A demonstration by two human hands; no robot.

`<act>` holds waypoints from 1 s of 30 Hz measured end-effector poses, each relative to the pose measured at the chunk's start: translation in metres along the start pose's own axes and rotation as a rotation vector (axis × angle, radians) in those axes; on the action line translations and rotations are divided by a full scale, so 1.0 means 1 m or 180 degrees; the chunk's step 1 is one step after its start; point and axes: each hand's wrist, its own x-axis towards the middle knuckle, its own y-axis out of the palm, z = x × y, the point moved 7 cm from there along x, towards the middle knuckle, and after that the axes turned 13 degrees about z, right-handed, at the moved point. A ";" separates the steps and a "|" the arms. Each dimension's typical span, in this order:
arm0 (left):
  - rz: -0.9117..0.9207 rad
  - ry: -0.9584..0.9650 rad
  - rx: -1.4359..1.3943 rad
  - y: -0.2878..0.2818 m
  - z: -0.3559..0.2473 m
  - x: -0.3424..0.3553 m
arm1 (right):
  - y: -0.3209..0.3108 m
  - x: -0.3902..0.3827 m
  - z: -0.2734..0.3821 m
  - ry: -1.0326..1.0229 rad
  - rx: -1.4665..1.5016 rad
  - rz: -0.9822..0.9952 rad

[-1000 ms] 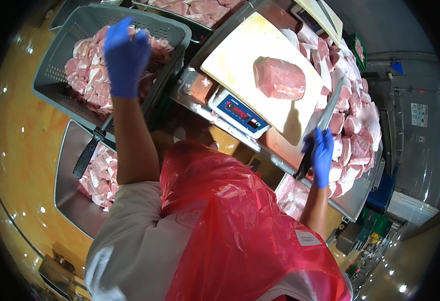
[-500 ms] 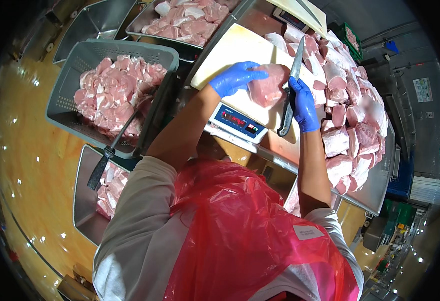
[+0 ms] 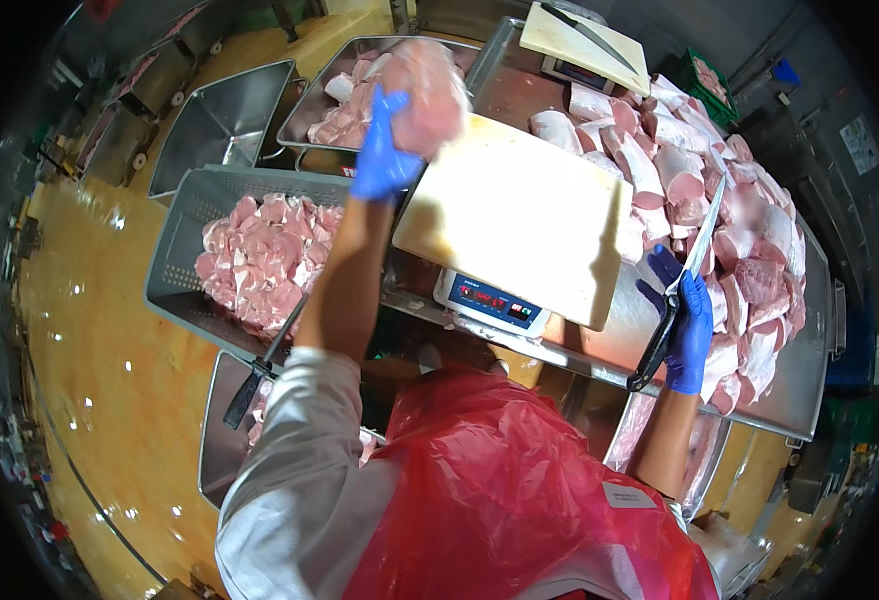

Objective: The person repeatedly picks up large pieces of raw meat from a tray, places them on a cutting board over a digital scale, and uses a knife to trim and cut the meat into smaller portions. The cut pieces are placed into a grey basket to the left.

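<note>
From the head view, I see the large piece of meat (image 3: 427,95) has come off the cutting board (image 3: 519,220); the left hand (image 3: 384,160) holds it, blurred, by the left edge of the worktop (image 3: 504,85). So the knife (image 3: 696,248) seems idle, gripped in the right hand (image 3: 692,330) near the worktop's near edge. Beyond the left edge, a grey crate (image 3: 174,240) holds smaller meat pieces (image 3: 264,260); a heaped metal tub (image 3: 309,105) holds more, and another metal tub (image 3: 221,120) shows its steel bottom.
</note>
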 end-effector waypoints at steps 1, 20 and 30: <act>-0.0401 0.0472 0.1581 -0.031 -0.025 0.016 | -0.010 -0.006 -0.008 0.0065 0.0045 0.0018; 0.1858 -0.1172 0.5722 0.114 0.376 0.153 | -0.134 -0.189 -0.068 0.0612 -0.0302 -0.1277; 0.2067 -0.0634 0.6733 0.170 0.528 0.188 | -0.135 -0.277 -0.142 0.1089 0.0245 -0.1705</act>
